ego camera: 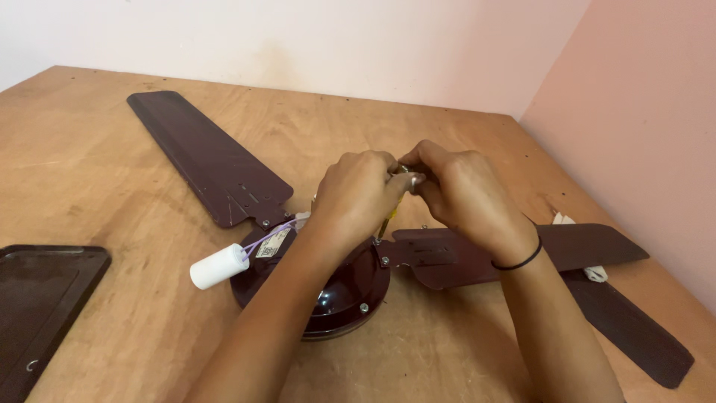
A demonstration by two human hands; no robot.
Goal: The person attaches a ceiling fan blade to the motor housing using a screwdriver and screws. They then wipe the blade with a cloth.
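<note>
head view: the left hand and right hand were held together, fingertips pinched on a small silvery part. just below the fingers the dark maroon fan motor was seen, a white capacitor left of it.

The single view comes from a camera on the person's head, looking forward and steeply down along both forearms, so the left hand and right hand meet near the centre of the frame, close to the lens, above the dark fan motor. It faces a room corner where two pinkish walls meet, and takes in most of the wooden table, though the near edge and the far left are cut off. What the fingertips pinch is probably too small and hidden from this angle to make out.
</note>
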